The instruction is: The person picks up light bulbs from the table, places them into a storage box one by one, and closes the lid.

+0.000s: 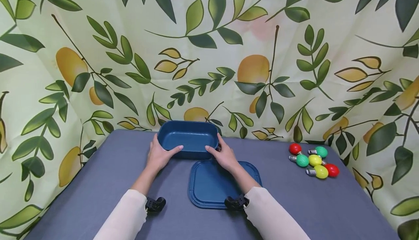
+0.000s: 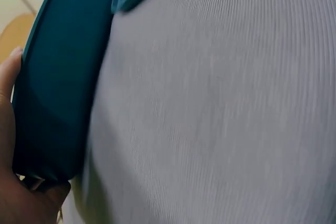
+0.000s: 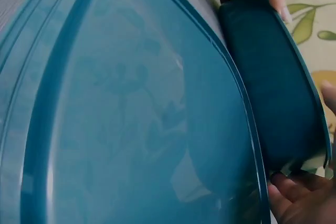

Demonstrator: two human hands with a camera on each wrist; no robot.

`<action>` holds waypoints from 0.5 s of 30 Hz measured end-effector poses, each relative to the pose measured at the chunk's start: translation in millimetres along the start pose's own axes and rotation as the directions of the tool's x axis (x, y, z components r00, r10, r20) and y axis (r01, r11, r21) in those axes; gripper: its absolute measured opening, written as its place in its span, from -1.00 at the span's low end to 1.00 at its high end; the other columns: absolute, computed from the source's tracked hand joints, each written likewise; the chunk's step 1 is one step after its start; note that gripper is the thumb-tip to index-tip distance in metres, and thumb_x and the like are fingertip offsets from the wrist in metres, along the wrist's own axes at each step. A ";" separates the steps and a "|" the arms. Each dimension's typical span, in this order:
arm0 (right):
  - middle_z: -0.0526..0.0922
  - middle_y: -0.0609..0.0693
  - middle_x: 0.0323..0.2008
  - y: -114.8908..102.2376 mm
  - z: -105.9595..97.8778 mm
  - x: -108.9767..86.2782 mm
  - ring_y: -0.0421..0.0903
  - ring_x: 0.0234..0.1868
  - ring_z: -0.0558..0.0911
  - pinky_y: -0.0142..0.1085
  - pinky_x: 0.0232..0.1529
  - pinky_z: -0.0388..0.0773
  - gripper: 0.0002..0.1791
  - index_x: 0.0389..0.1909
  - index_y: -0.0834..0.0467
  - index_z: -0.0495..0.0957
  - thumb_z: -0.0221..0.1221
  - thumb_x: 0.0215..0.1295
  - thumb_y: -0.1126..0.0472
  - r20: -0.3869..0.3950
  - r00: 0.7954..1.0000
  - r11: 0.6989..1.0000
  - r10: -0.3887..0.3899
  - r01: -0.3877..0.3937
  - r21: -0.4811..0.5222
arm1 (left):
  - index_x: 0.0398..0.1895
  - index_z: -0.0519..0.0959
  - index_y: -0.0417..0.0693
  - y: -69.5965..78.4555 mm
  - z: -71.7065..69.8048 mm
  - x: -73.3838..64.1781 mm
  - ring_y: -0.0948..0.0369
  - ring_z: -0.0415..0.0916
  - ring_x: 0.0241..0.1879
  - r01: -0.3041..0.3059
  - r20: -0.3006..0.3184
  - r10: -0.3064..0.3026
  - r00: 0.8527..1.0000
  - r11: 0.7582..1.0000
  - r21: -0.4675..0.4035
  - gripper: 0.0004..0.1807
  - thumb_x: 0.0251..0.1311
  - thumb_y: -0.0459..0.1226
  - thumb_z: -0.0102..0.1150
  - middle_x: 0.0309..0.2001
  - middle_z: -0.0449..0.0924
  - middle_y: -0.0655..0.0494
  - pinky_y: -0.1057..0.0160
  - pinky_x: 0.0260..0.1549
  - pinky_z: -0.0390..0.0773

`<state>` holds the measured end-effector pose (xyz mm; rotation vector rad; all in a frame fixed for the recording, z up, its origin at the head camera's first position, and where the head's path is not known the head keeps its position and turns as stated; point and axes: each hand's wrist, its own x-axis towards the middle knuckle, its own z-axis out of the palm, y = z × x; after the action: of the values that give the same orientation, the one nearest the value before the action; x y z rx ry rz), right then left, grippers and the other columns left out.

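A deep blue plastic box (image 1: 193, 155) with rounded corners stands at the back of the table, its top uncovered and nothing showing inside. My left hand (image 1: 159, 153) grips its left end, thumb across the near rim. At the opposite end, my right hand (image 1: 226, 155) holds the box the same way, fingers behind and thumb in front. The left wrist view shows the long near wall of the box (image 2: 63, 77) beside the thumb. Just nearer to me lies a matching blue lid (image 1: 212, 187), flat on the table under my right forearm; it fills much of the right wrist view.
Several coloured light bulbs (image 1: 315, 160), red, green and yellow, lie in a cluster at the table's right side. A grey-blue cloth covers the table (image 1: 281, 203). Behind it hangs a leaf-and-fruit printed curtain (image 1: 209, 58), close to the back edge.
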<state>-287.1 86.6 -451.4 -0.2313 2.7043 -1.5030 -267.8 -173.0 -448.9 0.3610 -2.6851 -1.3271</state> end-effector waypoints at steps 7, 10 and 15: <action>0.25 0.25 0.52 20.2 -26.4 -5.4 0.21 0.46 0.40 0.11 0.38 0.42 0.14 0.65 0.05 -0.12 0.33 0.24 -0.22 -0.017 1.000 1.000 -0.001 0.001 0.017 | 0.65 -0.29 -0.13 21.3 28.9 -6.4 -0.31 0.10 0.49 -0.031 0.010 0.031 0.999 0.999 -0.033 0.38 0.03 0.22 0.42 0.57 -0.10 -0.37 -0.34 0.40 0.22; 0.24 0.25 0.53 25.7 -36.4 -8.5 0.21 0.47 0.39 0.09 0.37 0.44 0.14 0.65 0.06 -0.13 0.35 0.24 -0.17 -0.019 1.000 0.999 0.014 -0.013 0.050 | 0.65 -0.28 -0.11 26.3 39.1 -8.0 -0.31 0.12 0.48 -0.046 0.020 0.047 0.999 0.998 -0.045 0.38 0.02 0.22 0.43 0.57 -0.07 -0.37 -0.34 0.39 0.24; 0.20 0.25 0.55 33.1 -54.4 -14.0 0.21 0.49 0.35 0.11 0.37 0.43 0.14 0.65 0.07 -0.17 0.34 0.27 -0.13 -0.005 1.000 0.998 0.023 -0.023 0.050 | 0.65 -0.29 -0.10 32.2 51.8 -11.6 -0.29 0.11 0.49 -0.079 0.056 0.083 0.995 0.995 -0.067 0.38 0.02 0.19 0.45 0.56 -0.06 -0.37 -0.31 0.40 0.23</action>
<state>-282.8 151.7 -451.1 -0.1934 2.6606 -1.5651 -272.8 -111.4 -454.9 0.2063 -2.6650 -1.4183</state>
